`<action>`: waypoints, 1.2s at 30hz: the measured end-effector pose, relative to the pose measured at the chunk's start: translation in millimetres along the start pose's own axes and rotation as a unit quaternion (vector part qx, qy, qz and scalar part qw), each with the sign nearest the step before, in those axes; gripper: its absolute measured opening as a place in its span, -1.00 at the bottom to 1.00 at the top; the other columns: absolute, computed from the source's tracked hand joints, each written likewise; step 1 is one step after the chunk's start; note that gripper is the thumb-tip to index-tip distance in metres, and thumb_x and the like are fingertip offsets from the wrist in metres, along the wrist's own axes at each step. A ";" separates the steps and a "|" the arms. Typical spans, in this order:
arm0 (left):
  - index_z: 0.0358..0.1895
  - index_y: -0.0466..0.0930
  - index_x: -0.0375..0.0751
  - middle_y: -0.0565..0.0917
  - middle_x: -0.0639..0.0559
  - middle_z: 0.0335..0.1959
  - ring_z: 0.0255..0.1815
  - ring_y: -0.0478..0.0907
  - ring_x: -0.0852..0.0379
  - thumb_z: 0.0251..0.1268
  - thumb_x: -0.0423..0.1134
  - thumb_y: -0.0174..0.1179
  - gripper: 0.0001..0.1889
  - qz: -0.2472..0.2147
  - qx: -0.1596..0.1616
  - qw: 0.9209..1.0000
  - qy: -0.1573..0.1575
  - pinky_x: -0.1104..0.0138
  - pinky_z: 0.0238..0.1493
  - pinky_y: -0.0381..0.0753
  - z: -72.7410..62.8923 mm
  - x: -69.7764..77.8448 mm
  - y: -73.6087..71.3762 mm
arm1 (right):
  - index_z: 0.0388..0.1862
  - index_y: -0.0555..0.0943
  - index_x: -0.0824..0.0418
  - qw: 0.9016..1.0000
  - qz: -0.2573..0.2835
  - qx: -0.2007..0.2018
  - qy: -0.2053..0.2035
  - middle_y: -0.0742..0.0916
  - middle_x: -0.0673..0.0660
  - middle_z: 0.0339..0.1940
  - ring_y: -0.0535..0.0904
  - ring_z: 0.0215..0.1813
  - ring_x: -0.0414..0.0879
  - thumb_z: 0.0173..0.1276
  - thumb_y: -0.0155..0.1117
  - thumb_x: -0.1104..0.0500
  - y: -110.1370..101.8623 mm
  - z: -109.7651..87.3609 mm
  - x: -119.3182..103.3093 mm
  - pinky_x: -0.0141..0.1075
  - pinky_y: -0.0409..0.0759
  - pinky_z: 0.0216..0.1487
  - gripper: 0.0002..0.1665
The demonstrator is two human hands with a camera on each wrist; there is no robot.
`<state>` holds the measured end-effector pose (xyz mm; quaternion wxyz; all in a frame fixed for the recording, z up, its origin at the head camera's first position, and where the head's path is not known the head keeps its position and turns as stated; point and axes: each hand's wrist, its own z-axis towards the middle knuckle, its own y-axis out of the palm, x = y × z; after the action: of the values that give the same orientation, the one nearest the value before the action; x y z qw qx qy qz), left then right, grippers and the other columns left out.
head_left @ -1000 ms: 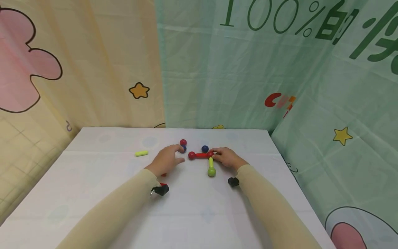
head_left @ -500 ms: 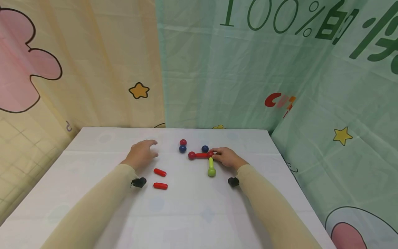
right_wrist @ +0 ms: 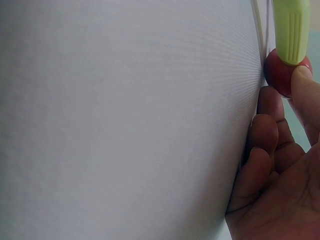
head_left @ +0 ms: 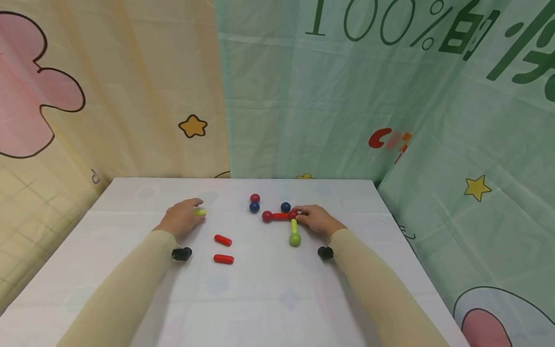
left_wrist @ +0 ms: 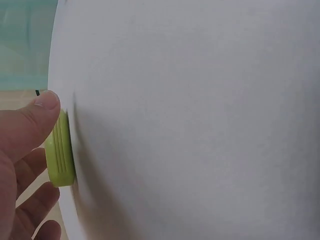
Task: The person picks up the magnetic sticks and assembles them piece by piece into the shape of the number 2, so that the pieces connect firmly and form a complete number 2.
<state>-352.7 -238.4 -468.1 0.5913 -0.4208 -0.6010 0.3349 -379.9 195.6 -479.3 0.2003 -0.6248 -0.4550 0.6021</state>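
Around a short yellow-green rod (head_left: 200,212) on the left of the table is my left hand (head_left: 179,217), thumb and fingers spread on either side of it. In the left wrist view the thumb (left_wrist: 47,100) overlaps one end of the grooved rod (left_wrist: 61,150), and the other fingers are beyond and below it. My right hand (head_left: 316,219) holds a red ball (right_wrist: 282,75) between thumb and fingers. That ball forms the corner of a joined piece: a red rod (head_left: 280,217) leads to another red ball (head_left: 267,217), and a green rod (head_left: 294,225) to a green ball (head_left: 295,239).
Two loose red rods (head_left: 223,259) lie between the arms. A red ball (head_left: 255,198) and a blue ball (head_left: 254,207) sit together beyond them, and another blue ball (head_left: 285,207) stands behind the joined piece. Printed cloth (head_left: 277,96) hangs behind the white table (head_left: 260,308).
My left hand has moved left, away from the blue and red balls, to the yellow-green rod, uncovering the two red rods. The right hand stays on the joined piece.
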 end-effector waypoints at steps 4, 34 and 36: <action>0.52 0.38 -0.22 0.47 -0.35 0.49 0.48 0.38 -0.43 0.49 -0.10 0.29 -0.37 -0.017 -0.002 1.000 -0.009 -0.34 0.48 0.31 -0.4 -8.9 -0.6 | 0.48 0.57 -0.05 1.000 0.004 0.002 0.008 0.72 0.21 0.31 0.60 0.27 0.07 0.64 0.18 0.04 0.3 0.8 0.6 0.06 0.47 0.49 -0.52; 0.44 0.49 -0.27 0.43 -0.40 0.50 0.56 0.26 -0.45 0.56 -0.17 0.21 -0.51 -0.119 0.013 0.991 -0.062 -0.29 0.54 0.22 0.5 -31.9 8.6 | 0.46 0.60 -0.07 1.000 0.008 0.009 0.017 0.73 0.19 0.27 0.59 0.17 0.05 0.64 0.20 0.05 1.0 -2.0 -3.7 0.07 0.49 0.46 -0.54; 0.43 0.50 -0.27 0.44 -0.40 0.49 0.54 0.28 -0.44 0.57 -0.18 0.20 -0.53 -0.119 0.015 0.991 -0.061 -0.29 0.53 0.23 0.5 -32.5 9.3 | 0.45 0.60 -0.06 1.000 0.005 0.009 0.015 0.73 0.19 0.28 0.60 0.19 0.04 0.64 0.19 0.06 1.1 -2.2 -3.7 0.07 0.49 0.47 -0.54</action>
<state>-353.9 -263.8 -490.5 0.5951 -0.3162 -0.6767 0.2965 -377.0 192.7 -477.7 0.2093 -0.6343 -0.4435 0.5977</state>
